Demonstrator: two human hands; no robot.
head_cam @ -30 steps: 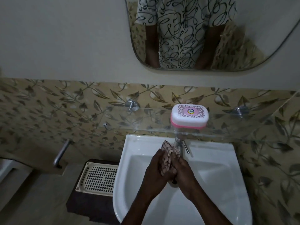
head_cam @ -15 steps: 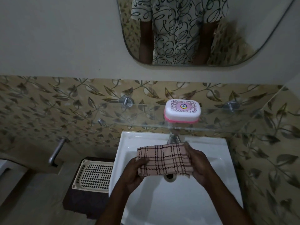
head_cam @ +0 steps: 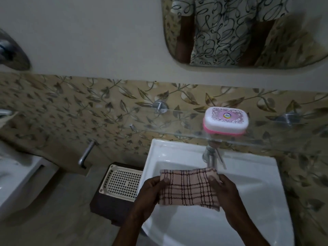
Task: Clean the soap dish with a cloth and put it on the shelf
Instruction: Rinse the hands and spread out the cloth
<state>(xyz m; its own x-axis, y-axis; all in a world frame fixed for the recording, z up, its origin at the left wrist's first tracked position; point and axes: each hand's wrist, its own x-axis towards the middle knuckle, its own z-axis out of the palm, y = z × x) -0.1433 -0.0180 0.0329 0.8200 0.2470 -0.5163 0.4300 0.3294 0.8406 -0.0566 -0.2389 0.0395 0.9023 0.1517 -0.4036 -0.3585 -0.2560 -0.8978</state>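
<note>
A white-lidded soap dish (head_cam: 225, 120) with a pink base stands closed on the glass shelf (head_cam: 177, 134) above the basin. Below it, over the white washbasin (head_cam: 262, 201), I hold a pink checked cloth (head_cam: 189, 188) spread flat between both hands. My left hand (head_cam: 150, 194) grips the cloth's left edge with the thumb on top. My right hand (head_cam: 225, 190) grips its right edge. Both hands are well below and in front of the soap dish, apart from it.
A chrome tap (head_cam: 211, 157) rises behind the cloth under the shelf. Left of the basin, a white perforated tray (head_cam: 122, 183) lies on a dark box (head_cam: 104, 208). A metal handle (head_cam: 86, 153) juts from the tiled wall. A mirror (head_cam: 248, 32) hangs above.
The cloth was bunched between my pressed-together hands one second ago; my hands have drawn apart and it is now stretched out flat. The view has shifted a little to the left.
</note>
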